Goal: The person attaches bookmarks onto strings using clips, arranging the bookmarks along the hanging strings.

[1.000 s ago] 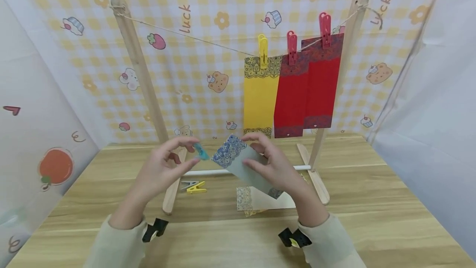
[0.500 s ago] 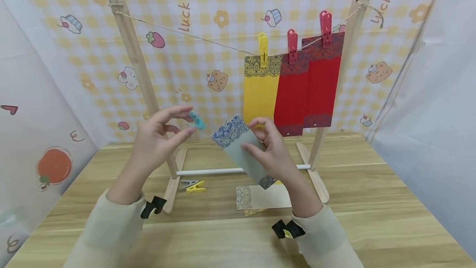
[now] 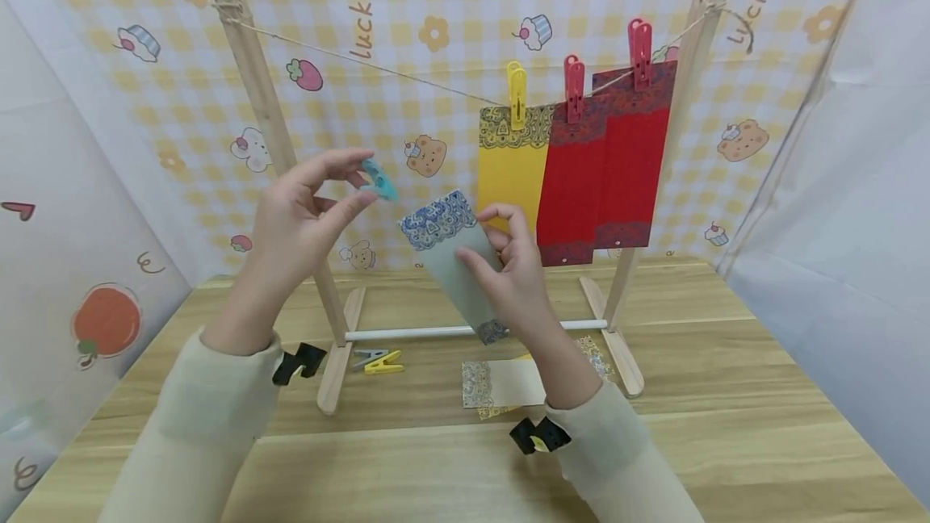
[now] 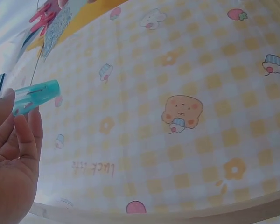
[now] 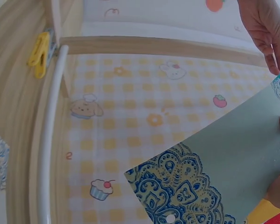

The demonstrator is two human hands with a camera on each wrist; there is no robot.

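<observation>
My left hand (image 3: 301, 204) pinches a teal clothespin (image 3: 379, 181) between thumb and fingertips, below the slack string (image 3: 407, 76). In the left wrist view the same clothespin (image 4: 36, 95) points away from the thumb. My right hand (image 3: 512, 269) holds a pale grey-green card (image 3: 459, 271) with blue lace-patterned ends, thumb on its front and fingers at its edge. The card is tilted, its patterned top just below and right of the clothespin. On the string hang a yellow card (image 3: 510, 176) under a yellow clothespin (image 3: 517, 95) and two red cards (image 3: 570, 192) under red clothespins (image 3: 574, 89).
Two wooden posts (image 3: 269, 103) carry the string, joined low by a white rod (image 3: 414, 332). A grey clothespin (image 3: 369, 357) and a yellow clothespin (image 3: 383, 363) lie by the left foot. More patterned cards (image 3: 508, 383) lie on the wooden table (image 3: 378, 466) under my right forearm.
Both hands have risen toward the string, the left hand higher, carrying the teal clothespin. The pale card has moved up and slightly left and stands more upright.
</observation>
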